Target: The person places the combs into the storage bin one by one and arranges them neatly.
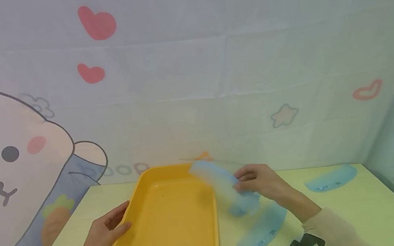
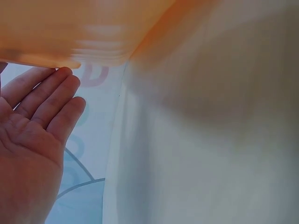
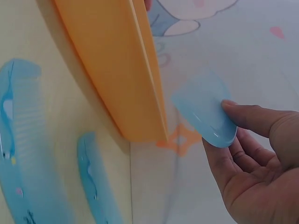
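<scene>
A yellow plastic tray (image 1: 175, 219) takes up the middle of the head view, its inside bare. My left hand (image 1: 101, 233) holds its left rim, thumb over the edge and fingers along the outside. In the left wrist view, the fingers (image 2: 51, 93) are nearly straight, tips at the tray's edge. My right hand (image 1: 260, 182) pinches a light blue comb (image 3: 205, 112) between thumb and fingers, above the table. Motion blurs the comb in the head view, where its far end overlaps the tray's right rim.
More blue combs lie on the pale table right of the tray: one close under the right hand (image 1: 241, 208), one nearer me (image 1: 262, 231), another at the back right (image 1: 331, 178). A patterned cloth (image 1: 183, 67) hangs behind the table. The right wrist wears a black device (image 1: 305, 244).
</scene>
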Tool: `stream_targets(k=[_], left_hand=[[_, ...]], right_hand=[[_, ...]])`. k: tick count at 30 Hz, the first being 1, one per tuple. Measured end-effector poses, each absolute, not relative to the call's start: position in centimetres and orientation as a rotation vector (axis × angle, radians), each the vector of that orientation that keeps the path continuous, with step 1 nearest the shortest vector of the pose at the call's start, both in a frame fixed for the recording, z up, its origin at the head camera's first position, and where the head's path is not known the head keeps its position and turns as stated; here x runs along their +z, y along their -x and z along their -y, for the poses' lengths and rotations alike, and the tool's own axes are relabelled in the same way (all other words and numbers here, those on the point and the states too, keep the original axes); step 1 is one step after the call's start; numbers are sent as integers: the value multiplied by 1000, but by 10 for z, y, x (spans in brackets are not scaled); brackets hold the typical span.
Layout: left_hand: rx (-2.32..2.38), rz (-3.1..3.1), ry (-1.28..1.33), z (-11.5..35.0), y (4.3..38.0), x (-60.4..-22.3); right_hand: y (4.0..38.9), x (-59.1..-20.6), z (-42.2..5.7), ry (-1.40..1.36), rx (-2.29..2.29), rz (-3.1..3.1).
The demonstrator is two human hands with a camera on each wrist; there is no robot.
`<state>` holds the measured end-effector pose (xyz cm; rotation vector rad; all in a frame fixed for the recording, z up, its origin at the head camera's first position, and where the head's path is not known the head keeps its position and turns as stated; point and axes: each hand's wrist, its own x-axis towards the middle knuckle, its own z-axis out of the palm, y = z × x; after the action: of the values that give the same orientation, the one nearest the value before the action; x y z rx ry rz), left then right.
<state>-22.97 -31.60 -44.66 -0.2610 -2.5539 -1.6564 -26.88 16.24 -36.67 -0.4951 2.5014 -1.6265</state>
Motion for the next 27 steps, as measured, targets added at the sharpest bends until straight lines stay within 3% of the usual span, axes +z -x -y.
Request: stream_targets(k=[13,27], left_hand=[[-1690,2515,301,316,230,-448],[-1677,2514,336,317,230,-449]], right_hand=[[255,-366,-113,727,-1606,-2366],[248,-370,-66,785,-1613,-2218]])
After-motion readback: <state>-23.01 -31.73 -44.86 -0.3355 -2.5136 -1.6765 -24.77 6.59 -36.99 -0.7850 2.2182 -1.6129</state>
